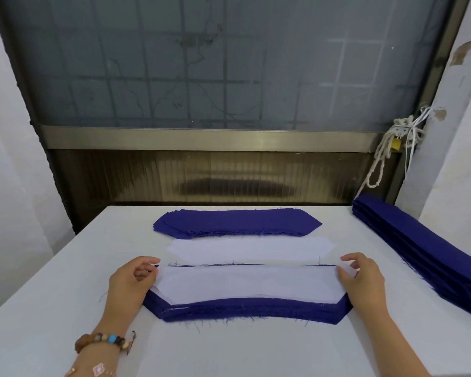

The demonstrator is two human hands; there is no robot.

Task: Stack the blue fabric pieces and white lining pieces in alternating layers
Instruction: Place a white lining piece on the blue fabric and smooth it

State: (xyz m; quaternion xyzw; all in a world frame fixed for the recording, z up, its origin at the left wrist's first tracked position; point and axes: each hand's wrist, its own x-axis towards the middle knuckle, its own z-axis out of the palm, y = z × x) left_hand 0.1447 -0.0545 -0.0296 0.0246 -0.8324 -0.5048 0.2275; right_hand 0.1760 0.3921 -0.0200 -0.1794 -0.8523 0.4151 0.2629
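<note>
Left hand [132, 278], right hand [362, 276] pinch white lining piece [245, 284] ends; atop stack [245, 308].

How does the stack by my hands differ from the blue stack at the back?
The near stack has white lining on top; the far stack is blue on top. The left hand and right hand pinch the near stack's lining; the far stack lies untouched. Both share angled ends.
</note>
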